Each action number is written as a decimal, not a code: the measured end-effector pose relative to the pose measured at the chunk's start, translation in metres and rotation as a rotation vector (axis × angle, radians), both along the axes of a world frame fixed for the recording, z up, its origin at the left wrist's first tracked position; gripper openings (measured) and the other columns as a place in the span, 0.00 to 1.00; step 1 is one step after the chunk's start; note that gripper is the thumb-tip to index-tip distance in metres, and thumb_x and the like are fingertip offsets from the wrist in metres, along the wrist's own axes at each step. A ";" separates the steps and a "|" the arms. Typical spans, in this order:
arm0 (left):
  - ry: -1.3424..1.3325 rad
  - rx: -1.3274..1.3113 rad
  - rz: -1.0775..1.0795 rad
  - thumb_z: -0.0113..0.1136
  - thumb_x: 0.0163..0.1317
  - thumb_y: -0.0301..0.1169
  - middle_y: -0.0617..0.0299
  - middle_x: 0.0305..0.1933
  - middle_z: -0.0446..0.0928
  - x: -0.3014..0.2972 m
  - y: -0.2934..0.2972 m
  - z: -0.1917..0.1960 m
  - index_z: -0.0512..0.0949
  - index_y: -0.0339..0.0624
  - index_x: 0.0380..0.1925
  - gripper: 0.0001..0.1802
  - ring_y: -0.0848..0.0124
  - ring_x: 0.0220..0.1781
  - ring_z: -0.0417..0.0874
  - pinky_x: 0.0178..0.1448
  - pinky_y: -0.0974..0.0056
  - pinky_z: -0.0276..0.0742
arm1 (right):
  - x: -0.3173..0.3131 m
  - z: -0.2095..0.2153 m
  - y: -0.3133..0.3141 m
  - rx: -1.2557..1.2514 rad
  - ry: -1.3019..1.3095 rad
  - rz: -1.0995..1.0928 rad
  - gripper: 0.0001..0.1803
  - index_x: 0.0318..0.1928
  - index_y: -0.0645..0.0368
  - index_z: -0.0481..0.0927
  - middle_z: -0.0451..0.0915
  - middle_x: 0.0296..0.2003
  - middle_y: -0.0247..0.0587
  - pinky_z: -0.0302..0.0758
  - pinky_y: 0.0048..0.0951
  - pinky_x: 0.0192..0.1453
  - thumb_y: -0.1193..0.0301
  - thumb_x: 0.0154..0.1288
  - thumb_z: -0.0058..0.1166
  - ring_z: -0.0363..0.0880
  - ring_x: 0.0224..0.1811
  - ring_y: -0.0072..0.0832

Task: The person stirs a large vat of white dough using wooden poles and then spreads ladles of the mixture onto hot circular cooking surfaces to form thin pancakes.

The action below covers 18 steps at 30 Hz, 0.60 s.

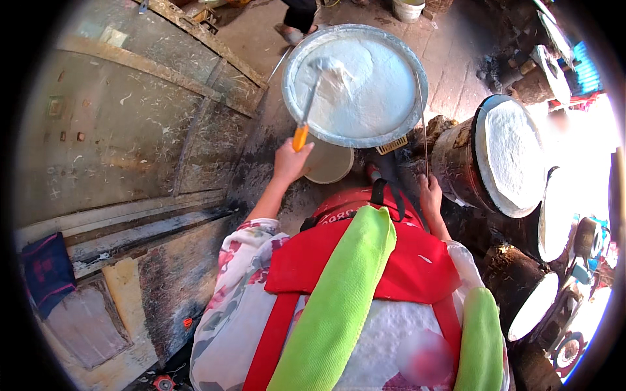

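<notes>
A wide metal basin [291, 111] full of a thick white mixture [375, 85] stands in front of me. My left hand [290, 163] is closed round the orange handle [300, 137] of a long metal-shafted tool. White mixture covers its head in the basin, so I cannot tell whether it is a ladle or a spatula. Beside the basin's right rim, my right hand [430, 193] grips a thin rod [424, 130] that stands upright and reaches to the rim. Partly under the basin is a cream bucket [330, 163].
To the right stands a dark drum [455, 155] with a white round top [515, 153]; more drums [535, 306] follow nearer me. Large framed panels [124, 124] line the left. A person's foot [293, 35] is beyond the basin, and a white bucket [409, 10] stands further back.
</notes>
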<state>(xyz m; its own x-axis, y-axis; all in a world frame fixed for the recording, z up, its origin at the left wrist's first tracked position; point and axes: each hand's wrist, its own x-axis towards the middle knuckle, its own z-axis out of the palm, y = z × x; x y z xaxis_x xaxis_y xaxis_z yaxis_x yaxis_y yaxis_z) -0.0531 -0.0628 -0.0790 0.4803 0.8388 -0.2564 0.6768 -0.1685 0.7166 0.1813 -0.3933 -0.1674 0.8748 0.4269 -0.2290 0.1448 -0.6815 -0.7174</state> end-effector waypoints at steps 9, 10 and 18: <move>0.085 0.298 -0.087 0.64 0.55 0.45 0.45 0.26 0.77 -0.023 0.006 0.075 0.73 0.35 0.31 0.22 0.45 0.32 0.79 0.34 0.52 0.73 | 0.000 0.007 0.009 0.004 0.017 -0.001 0.21 0.43 0.61 0.75 0.79 0.32 0.59 0.71 0.48 0.42 0.55 0.68 0.44 0.77 0.39 0.55; 0.121 0.317 -0.066 0.64 0.55 0.45 0.45 0.26 0.77 -0.023 0.004 0.078 0.73 0.36 0.31 0.21 0.45 0.32 0.79 0.35 0.52 0.73 | 0.002 0.004 0.011 0.015 0.034 -0.008 0.21 0.43 0.62 0.75 0.79 0.31 0.59 0.71 0.47 0.42 0.55 0.69 0.44 0.77 0.38 0.55; 0.005 0.482 0.057 0.65 0.55 0.42 0.47 0.27 0.76 -0.005 -0.005 0.058 0.72 0.38 0.31 0.19 0.47 0.31 0.78 0.35 0.52 0.72 | 0.021 0.007 0.034 0.053 0.066 -0.005 0.21 0.40 0.63 0.74 0.77 0.29 0.61 0.69 0.48 0.40 0.55 0.70 0.42 0.75 0.37 0.58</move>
<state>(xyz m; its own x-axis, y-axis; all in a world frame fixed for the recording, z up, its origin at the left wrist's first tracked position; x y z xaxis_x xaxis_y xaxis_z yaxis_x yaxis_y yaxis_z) -0.0578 -0.0681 -0.0215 0.4298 0.8876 0.1656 0.6979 -0.4429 0.5629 0.2027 -0.3591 -0.1600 0.8609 0.4354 -0.2634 0.0926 -0.6430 -0.7602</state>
